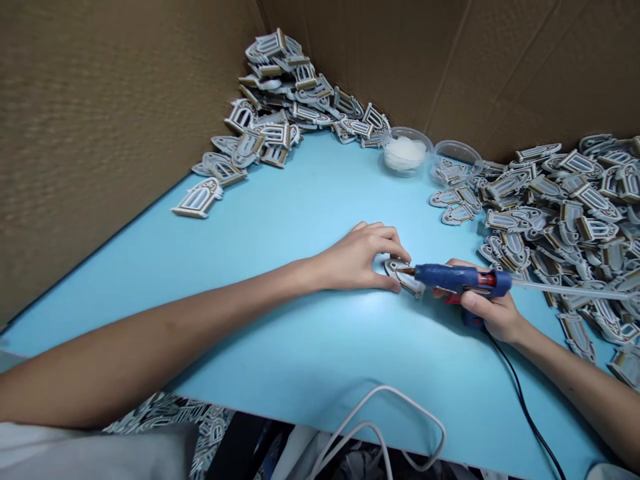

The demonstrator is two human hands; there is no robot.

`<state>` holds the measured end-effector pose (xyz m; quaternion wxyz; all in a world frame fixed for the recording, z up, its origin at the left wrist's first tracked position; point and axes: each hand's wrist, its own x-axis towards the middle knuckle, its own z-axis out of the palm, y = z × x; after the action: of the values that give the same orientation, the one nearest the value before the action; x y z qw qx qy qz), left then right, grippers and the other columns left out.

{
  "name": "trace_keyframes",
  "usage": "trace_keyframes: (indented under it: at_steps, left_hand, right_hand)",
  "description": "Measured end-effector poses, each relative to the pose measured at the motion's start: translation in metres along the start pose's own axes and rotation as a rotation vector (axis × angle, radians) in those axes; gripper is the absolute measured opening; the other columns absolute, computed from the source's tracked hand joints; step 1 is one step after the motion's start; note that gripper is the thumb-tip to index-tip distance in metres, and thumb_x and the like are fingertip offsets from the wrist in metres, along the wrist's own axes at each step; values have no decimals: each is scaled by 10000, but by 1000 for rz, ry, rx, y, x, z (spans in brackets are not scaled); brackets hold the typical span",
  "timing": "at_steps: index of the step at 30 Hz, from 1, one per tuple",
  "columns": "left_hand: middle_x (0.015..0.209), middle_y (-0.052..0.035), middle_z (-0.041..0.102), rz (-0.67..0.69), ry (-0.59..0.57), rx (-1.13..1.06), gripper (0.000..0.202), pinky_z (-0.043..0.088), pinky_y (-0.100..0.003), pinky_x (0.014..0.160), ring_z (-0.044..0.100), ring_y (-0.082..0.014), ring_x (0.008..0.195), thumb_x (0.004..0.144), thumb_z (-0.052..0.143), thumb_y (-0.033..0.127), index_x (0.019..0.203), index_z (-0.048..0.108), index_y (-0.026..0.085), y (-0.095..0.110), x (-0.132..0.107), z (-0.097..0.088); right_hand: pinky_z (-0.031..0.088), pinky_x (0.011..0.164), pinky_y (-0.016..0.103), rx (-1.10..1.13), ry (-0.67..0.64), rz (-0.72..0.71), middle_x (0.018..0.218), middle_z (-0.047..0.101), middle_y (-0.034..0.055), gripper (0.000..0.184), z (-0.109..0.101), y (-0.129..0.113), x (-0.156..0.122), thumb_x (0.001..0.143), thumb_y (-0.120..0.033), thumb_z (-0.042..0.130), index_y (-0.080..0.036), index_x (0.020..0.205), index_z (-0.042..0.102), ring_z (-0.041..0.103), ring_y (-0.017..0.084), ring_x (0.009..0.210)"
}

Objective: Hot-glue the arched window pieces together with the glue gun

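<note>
A blue hot glue gun with a clear glue stick out of its back is gripped in my right hand. Its nozzle points left, right over a small arched window-shaped piece lying on the blue tabletop. Around the left end of that piece curl the thumb and fingers of my left hand, holding it against the table. Part of the piece is hidden under the gun's tip.
Heaps of similar window-shaped pieces lie at the back left and along the right. At the back stand two clear tubs, one with white discs, another with pieces. Cardboard walls enclose the table. A white cable loops over the front edge.
</note>
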<state>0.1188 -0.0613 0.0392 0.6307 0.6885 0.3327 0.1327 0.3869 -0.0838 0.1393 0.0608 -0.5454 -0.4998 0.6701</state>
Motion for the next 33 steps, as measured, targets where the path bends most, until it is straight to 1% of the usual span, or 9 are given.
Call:
trace_keyframes:
  at_steps: [4, 6, 8, 10, 16, 20, 24, 29, 33]
  left_hand:
    - [1347, -82, 659, 124, 10, -38, 466, 367, -383, 1068, 582, -259, 1243, 873, 737, 316, 1326, 680, 223, 4, -2, 2]
    - [1300, -89, 679, 146, -7, -3, 450, 382, -376, 1047, 588, -253, 1203, 907, 688, 318, 1344, 669, 211, 5, -3, 3]
    - [1153, -89, 706, 129, -7, 74, 473, 401, -371, 967, 602, -256, 1099, 911, 706, 435, 1321, 689, 200, 5, -3, 3]
    - [1060, -86, 692, 129, 5, 132, 521, 409, -370, 914, 604, -252, 1022, 911, 694, 504, 1326, 693, 190, 3, -3, 1]
    - [1091, -99, 631, 242, -50, 199, 441, 442, -368, 914, 592, -226, 985, 912, 540, 236, 1318, 709, 221, 0, -3, -7]
    - [1005, -82, 652, 189, -36, 68, 394, 466, -334, 882, 609, -201, 928, 907, 599, 301, 1253, 717, 156, -1, -3, -12]
    - [1048, -85, 627, 161, -12, -26, 462, 489, -300, 839, 614, -182, 933, 871, 606, 248, 1312, 698, 145, -4, -3, -14]
    - [1002, -80, 618, 112, 50, 5, 273, 486, -302, 844, 610, -174, 908, 932, 635, 336, 1065, 769, 139, -4, -3, -6]
    - [1140, -102, 630, 143, 42, 105, 405, 479, -331, 888, 619, -198, 987, 935, 625, 318, 1313, 706, 196, -1, -4, 0]
  right_hand:
    - [570, 696, 378, 143, 294, -20, 813, 762, 82, 514, 1, 5, -3, 840, -727, 717, -214, 823, 743, 705, 262, 751]
    - [551, 653, 369, 151, 387, -16, 789, 756, 89, 510, 0, 4, -1, 837, -715, 723, -210, 769, 734, 683, 251, 710]
    - [534, 634, 363, 148, 410, -6, 785, 748, 92, 507, -2, 2, 1, 843, -706, 714, -209, 746, 730, 662, 241, 692]
    - [529, 631, 361, 140, 394, 2, 777, 744, 91, 513, -5, 1, 2, 846, -708, 706, -206, 742, 736, 651, 237, 686]
    - [523, 605, 335, 105, 301, 15, 740, 756, 88, 528, -14, 6, -4, 844, -706, 724, -189, 747, 775, 646, 220, 648]
    - [538, 619, 333, 30, 205, 33, 731, 743, 81, 551, -17, 12, -9, 855, -719, 707, -183, 753, 777, 660, 226, 671]
    - [476, 538, 300, -94, 119, 135, 741, 709, 70, 554, -14, 9, -10, 872, -724, 680, -185, 769, 760, 611, 205, 644]
    - [397, 488, 285, -176, 100, 214, 678, 642, 48, 558, -5, -3, -7, 921, -710, 622, -195, 720, 699, 543, 185, 603]
    - [379, 499, 287, -218, 74, 155, 633, 612, 36, 608, -8, -6, -6, 930, -741, 589, -195, 672, 665, 513, 165, 565]
